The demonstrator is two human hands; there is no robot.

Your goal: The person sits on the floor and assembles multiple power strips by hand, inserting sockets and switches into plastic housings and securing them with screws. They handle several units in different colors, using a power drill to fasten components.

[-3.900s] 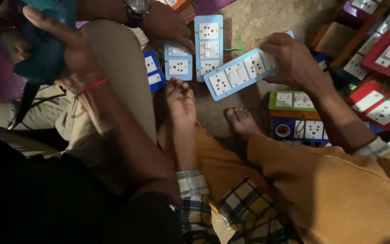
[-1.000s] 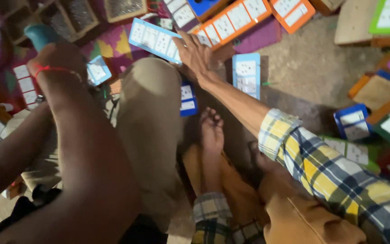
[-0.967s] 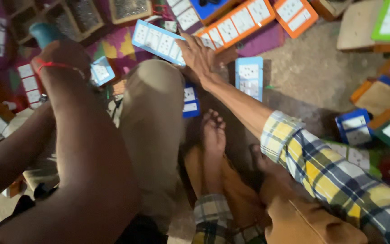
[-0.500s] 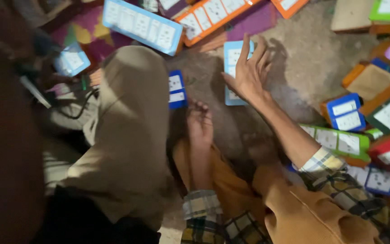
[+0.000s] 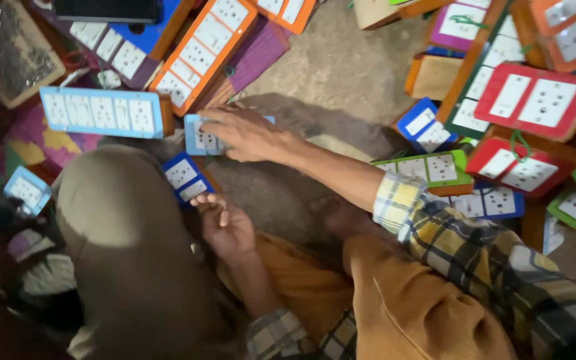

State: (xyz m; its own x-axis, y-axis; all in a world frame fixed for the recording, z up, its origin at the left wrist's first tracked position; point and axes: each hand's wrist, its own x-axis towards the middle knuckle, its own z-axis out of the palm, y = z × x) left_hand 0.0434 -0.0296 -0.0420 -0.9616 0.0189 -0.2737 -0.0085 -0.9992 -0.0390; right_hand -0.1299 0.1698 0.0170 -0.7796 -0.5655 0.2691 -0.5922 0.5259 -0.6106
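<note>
The right hand lies flat, fingers spread, on a light-blue switchboard on the floor, just below a longer blue board. The left hand is out of view.

Boxed switch boards ring the floor – a red-framed one, a long orange one

Dark screen top left, flat rectangular, black w/ dark frame; no packages/labels/signs seen.

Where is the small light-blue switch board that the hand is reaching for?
The light-blue board lies on the floor, upper middle, under the right hand, just right of the long light-blue board.
</note>
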